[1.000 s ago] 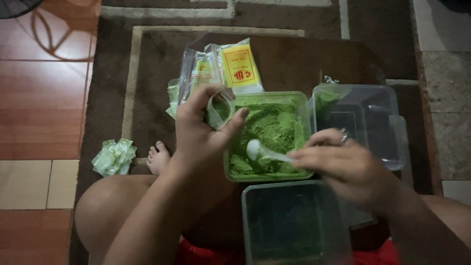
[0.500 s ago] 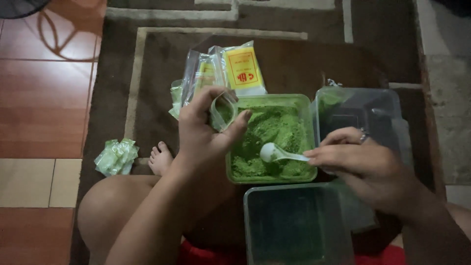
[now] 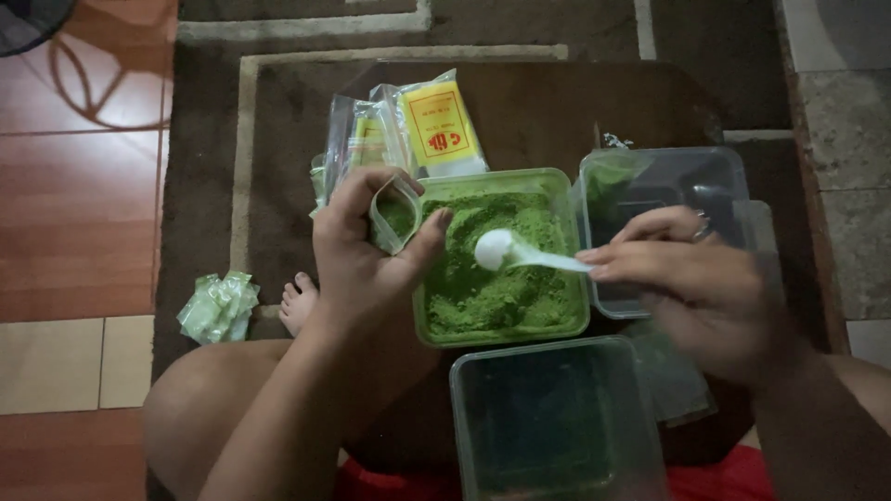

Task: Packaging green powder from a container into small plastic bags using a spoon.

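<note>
Your left hand [image 3: 357, 246] pinching small bag [image 3: 392, 215] open beside powder tub [image 3: 501, 262]. Right hand [image 3: 691, 288] pinching spoon [image 3: 520, 253], hovering over powder. Risk: bag mouth narrow, spoon tilting, powder likely spilling onto rug [image 3: 278, 186].

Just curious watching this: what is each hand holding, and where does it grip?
Left hand holds a small clear bag by its open mouth; right hand pinches a white spoon by its handle end.

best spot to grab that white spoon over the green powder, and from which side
Grip the white spoon by its thin handle, coming from the right. The handle points right, clear of the powder, while the round bowl hangs over the green tub. The right hand already pinches it there; the left hand holds a small clear bag.
</note>
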